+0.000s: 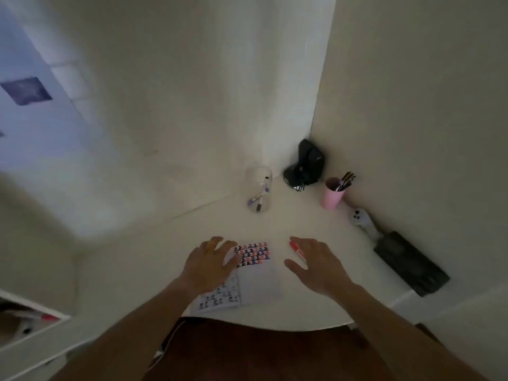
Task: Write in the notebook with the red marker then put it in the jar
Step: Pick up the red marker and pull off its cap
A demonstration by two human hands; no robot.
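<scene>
A small notebook (251, 266) with a patterned cover of red and dark shapes lies on the white desk near its front edge. My left hand (210, 259) rests flat on the notebook's left side, fingers spread. The red marker (297, 251) lies on the desk just right of the notebook. My right hand (316, 264) hovers over it with fingers apart; its lower end is hidden under my fingers. A clear glass jar (258, 188) stands farther back and holds a couple of markers.
A pink cup (332, 193) with pens stands at the back right, next to a black device (305, 163) in the corner. A white controller (360, 218) and a dark flat case (411, 264) lie along the right wall. Walls close the desk at the back and right.
</scene>
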